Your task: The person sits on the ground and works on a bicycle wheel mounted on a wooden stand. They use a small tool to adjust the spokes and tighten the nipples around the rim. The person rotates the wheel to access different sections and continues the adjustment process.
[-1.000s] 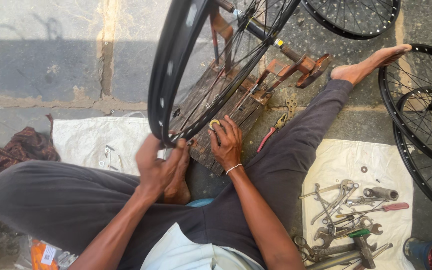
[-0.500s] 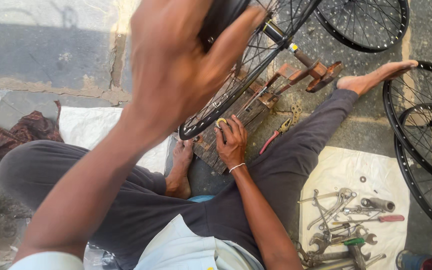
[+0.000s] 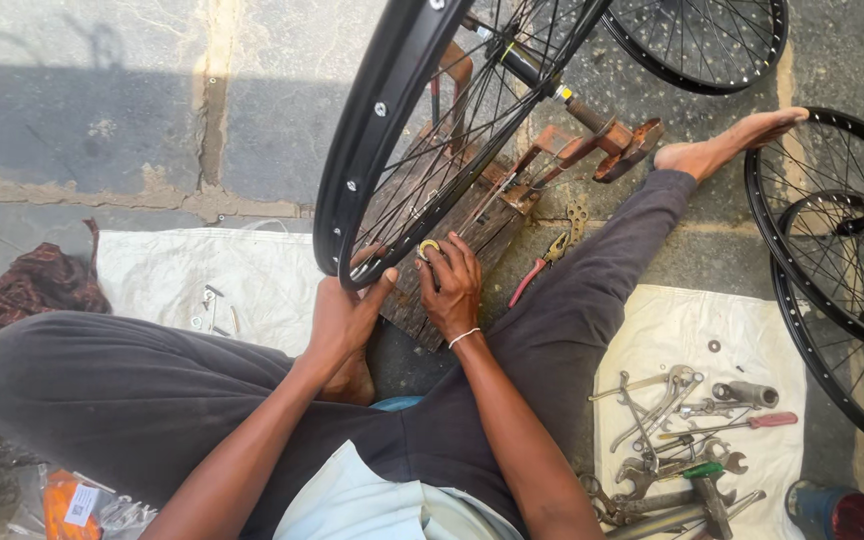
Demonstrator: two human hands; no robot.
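A paved stone floor (image 3: 102, 120) is seen in sunlight, with white cloths (image 3: 182, 275) spread over it and wrenches (image 3: 672, 420) scattered on one. A black spoked bicycle wheel (image 3: 392, 130) is stood upright on a wooden stand (image 3: 472, 215). Its rim is gripped by the left hand (image 3: 344, 312), fingers closed around it. A small brass-coloured ring tool (image 3: 428, 246) is pinched at the spokes by the right hand (image 3: 450, 285).

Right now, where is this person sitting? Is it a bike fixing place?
Probably yes: an open-air bicycle repair spot on paved ground. The left hand grips a black spoked wheel on a wooden stand, spare wheels lie nearby, and spanners cover a white cloth.
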